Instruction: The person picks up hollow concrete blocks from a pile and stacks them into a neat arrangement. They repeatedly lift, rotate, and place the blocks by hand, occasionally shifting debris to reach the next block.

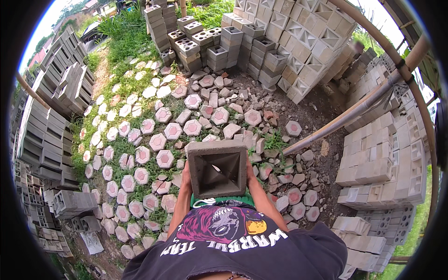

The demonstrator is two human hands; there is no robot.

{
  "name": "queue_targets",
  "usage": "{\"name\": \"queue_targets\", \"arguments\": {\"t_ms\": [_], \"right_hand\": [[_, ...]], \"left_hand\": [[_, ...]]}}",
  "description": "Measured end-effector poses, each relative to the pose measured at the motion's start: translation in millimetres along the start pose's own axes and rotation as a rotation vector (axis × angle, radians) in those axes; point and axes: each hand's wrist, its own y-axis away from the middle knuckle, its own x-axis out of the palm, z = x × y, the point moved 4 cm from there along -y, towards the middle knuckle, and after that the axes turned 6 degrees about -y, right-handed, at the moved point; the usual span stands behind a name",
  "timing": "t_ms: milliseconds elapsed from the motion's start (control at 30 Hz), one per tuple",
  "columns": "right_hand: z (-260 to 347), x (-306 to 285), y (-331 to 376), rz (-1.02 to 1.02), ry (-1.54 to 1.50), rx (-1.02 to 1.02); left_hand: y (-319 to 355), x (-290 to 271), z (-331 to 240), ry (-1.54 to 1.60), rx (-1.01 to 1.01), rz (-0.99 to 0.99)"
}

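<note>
A square grey concrete vent block is held up in front of my waist. Its face has a deep recess with sloping inner sides and diagonal ridges, and a small slit of light shows at the middle. My left hand grips the left side of the block and my right hand grips the right side. Both hands are closed on it, though most of the fingers are hidden behind the block. The block is clear of the ground, close to my dark printed shirt.
Hexagonal pavers lie spread over grass at the left. Broken rubble covers the ground ahead. Stacked vent blocks rise at the far right, more blocks at the right, and grey blocks at the left. A slanting bamboo pole meets the ground at right.
</note>
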Motion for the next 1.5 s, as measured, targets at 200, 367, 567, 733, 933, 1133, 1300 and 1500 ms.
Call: {"name": "queue_targets", "arguments": {"t_ms": [200,367,567,733,933,1133,1300,1500], "right_hand": [[46.6,-37.5,-71.4,-0.136,-0.127,-0.062],[87.5,-43.4,-131.2,-0.251,-0.238,-0.101],[150.1,-57.6,-214.5,-0.431,-0.356,-0.214],[207.3,-41.3,-305.9,-0.534,-0.386,-0.251],[286.1,-9.3,-388.8,-0.594,-0.343,-0.157],[360.7,-13.6,-480.0,-0.543,-0.181,-0.052],[382.1,-54.6,-589.8,-0.520,-0.138,0.152],[442.1,-123.0,-755.8,-0.616,-0.115,0.253]], "left_hand": [[-95.8,69.0,-45.2,-0.089,-0.111,0.035],[-191.0,115.2,-74.0,-0.221,-0.177,0.097],[-344.8,178.5,-106.2,-0.447,-0.283,0.205],[-449.5,233.7,-192.9,-0.668,-0.282,0.301],[-546.8,254.1,-236.9,-0.591,-0.355,0.263],[-619.0,278.0,-243.9,-0.361,-0.472,0.122],[-710.9,299.4,-229.5,-0.158,-0.538,-0.050],[-849.8,342.9,-165.6,-0.095,-0.602,-0.192]]}}
